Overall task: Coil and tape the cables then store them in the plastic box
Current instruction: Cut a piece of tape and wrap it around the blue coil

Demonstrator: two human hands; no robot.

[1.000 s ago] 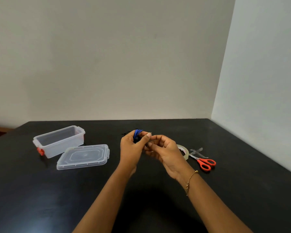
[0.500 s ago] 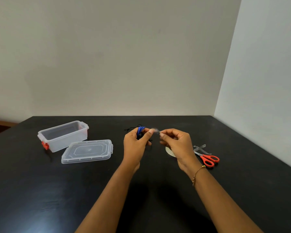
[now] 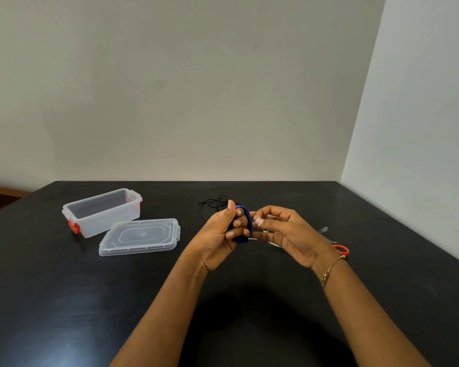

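My left hand (image 3: 220, 234) is closed around a coiled blue cable (image 3: 245, 221) and holds it above the black table (image 3: 51, 300). A metal plug end of the blue cable sticks out at the bottom of the coil. My right hand (image 3: 286, 231) is right beside the coil, its fingertips pinching a small clear piece of tape (image 3: 257, 220) against it. A loose black cable (image 3: 214, 203) lies on the table behind my left hand. The clear plastic box (image 3: 104, 211) stands open at the left, with its lid (image 3: 141, 236) flat in front of it.
Red-handled scissors (image 3: 342, 249) lie on the table to the right, mostly hidden by my right wrist. A roll of clear tape (image 3: 274, 243) peeks out under my right hand. Walls close the back and right sides of the table.
My right hand pulled away to the right with the tape piece, then came back against the coil. The coil now shows more fully in my left hand.
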